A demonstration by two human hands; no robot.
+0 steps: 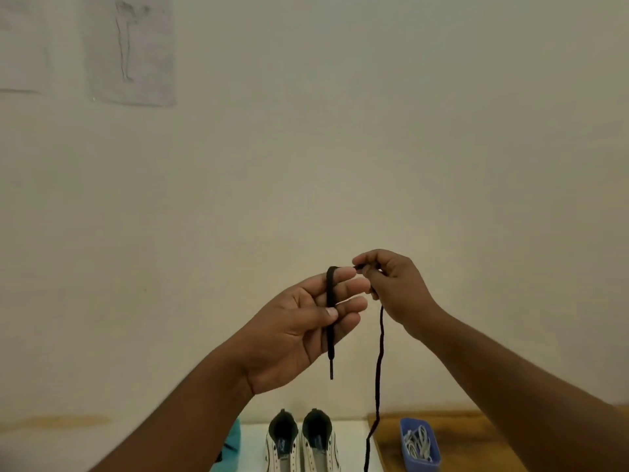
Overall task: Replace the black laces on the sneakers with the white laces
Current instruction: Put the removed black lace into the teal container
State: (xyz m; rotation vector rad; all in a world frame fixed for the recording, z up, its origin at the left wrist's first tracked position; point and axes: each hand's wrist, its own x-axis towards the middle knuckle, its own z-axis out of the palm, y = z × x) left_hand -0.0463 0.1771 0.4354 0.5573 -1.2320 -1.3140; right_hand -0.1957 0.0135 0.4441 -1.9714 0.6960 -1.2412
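I hold a black lace (378, 366) up in front of the wall. My left hand (306, 327) has the lace looped over its forefinger, the thumb pressing it against the fingers, and the lace's tip hangs below the palm. My right hand (391, 284) pinches the lace close by, and its long end dangles down past the table. Two white sneakers (303, 444) stand side by side at the bottom, heels toward the wall, with no laces in the eyelets that show. White laces (418, 444) lie in a blue tray (406, 429) to the right.
The sneakers stand on a white surface (253, 447), with a wooden tabletop (466, 437) under the tray on the right. A teal thing (233, 437) pokes out behind my left forearm. Two paper sketches (131, 49) hang on the wall at upper left.
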